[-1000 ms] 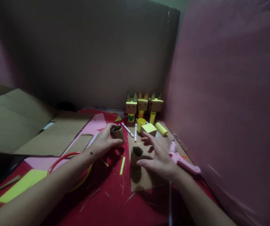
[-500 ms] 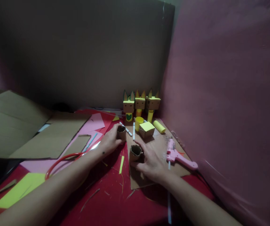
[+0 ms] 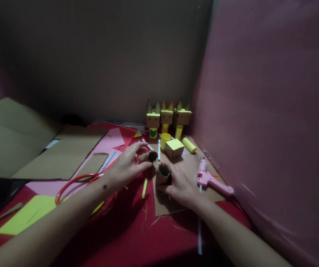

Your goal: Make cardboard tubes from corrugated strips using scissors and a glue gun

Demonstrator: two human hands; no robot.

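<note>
A short brown cardboard tube [image 3: 163, 177] stands on the cardboard sheet [image 3: 163, 208], and my right hand [image 3: 180, 185] is closed around its right side. Just left of it, a second brown tube [image 3: 147, 157] lies tilted on its side with its dark opening toward the right. My left hand [image 3: 127, 165] is beside this second tube, thumb and fingers spread apart around its left end; whether they touch it is unclear. Behind the hands are a yellow ring [image 3: 165, 141] and a small box with a yellow top [image 3: 174, 149].
Three box-headed figures with pointed ears [image 3: 153, 121] stand at the back. A pink glue gun [image 3: 213, 181] lies at the right, near a yellow roll [image 3: 189, 145]. Red-handled scissors [image 3: 67, 187], pink paper [image 3: 113, 141] and large cardboard [image 3: 62, 152] lie at the left.
The left tube has tipped from upright onto its side, and my left hand's fingers have spread apart. My right hand still holds its tube. The view has shifted slightly.
</note>
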